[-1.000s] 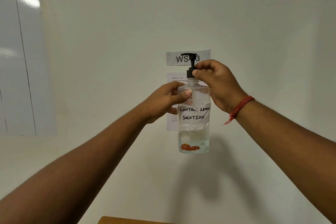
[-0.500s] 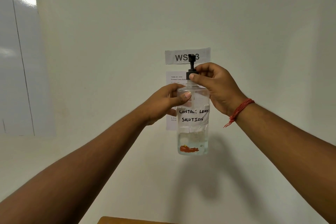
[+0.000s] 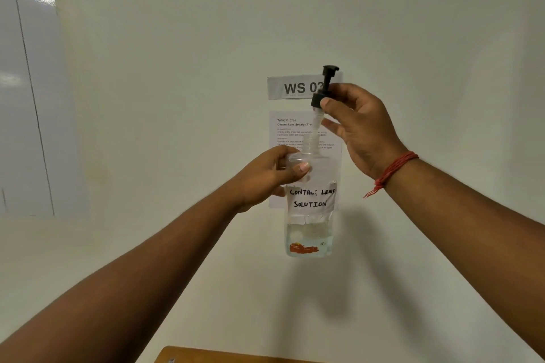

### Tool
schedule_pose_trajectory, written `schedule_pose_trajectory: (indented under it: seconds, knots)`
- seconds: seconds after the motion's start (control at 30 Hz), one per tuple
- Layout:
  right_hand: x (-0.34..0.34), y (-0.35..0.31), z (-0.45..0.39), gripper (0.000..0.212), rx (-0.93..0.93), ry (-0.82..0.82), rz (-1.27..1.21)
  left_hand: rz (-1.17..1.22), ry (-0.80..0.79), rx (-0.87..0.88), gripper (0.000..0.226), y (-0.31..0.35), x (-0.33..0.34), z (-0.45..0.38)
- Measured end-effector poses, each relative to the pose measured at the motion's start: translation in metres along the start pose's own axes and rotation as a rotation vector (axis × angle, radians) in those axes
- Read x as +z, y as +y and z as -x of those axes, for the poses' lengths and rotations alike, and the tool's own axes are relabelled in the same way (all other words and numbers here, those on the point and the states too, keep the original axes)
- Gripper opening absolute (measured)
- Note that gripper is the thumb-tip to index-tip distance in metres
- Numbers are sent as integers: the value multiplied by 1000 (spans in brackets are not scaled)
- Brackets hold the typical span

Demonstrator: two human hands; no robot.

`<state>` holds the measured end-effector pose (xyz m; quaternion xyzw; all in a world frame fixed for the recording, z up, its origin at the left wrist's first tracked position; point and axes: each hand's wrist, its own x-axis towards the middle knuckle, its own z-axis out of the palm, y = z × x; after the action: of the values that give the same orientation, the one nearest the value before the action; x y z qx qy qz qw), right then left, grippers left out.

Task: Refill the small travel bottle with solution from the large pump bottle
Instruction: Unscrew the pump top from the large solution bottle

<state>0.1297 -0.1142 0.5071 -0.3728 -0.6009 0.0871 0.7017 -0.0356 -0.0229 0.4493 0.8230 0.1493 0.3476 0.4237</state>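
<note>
Lifted off now, the pump head (image 3: pixel 323 88) is above the large pump bottle (image 3: pixel 310 203), pinched by the right hand (image 3: pixel 358 130).

Left hand (image 3: pixel 269 175) grips the bottle's shoulder, held in air before the wall (image 3: pixel 177 97); it seems light, smooth, maybe slippery.

Pump head (image 3: pixel 323 88) in the right hand (image 3: pixel 358 130) was black, with a clear stem below it. Bottle (image 3: pixel 309 203) in the left hand (image 3: pixel 265 177) was clear, with a white label (image 3: pixel 311 197) hand-lettered in black; liquid at the bottom looked faintly blue-tinted, with an orange-red patch (image 3: pixel 303 248) near the base. Red thread band (image 3: pixel 392 171) on the right wrist. Behind the hands: pale off-white wall (image 3: pixel 206 68), white paper sign (image 3: pixel 295 88) with bold black letters, white sheet (image 3: pixel 290 132) with small black print. Far left of the left hand, glossy white board (image 3: pixel 23 82) ruled with thin black lines. Below the hands, a strip of brown desk (image 3: pixel 206 356).
</note>
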Motion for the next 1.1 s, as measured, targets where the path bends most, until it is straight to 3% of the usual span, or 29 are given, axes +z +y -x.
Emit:
schedule_pose_trajectory:
  seconds: [0.13,0.33,0.7,0.87,1.1]
  knots:
    - [-3,-6,-3,24,-84,79,-31,-16,8,-33,78,-21,2,3]
    - [-10,-23,-5,21,-206,209,-83,1,23,-88,53,-51,5,3]
    - [-34,-32,3,20,-336,446,-92,32,28,-133,69,-88,15,9]
    - [-46,-2,18,17,-207,423,103,52,12,-148,60,-107,23,10]
    - [-64,96,79,20,70,380,369,79,9,-196,59,-141,42,17]
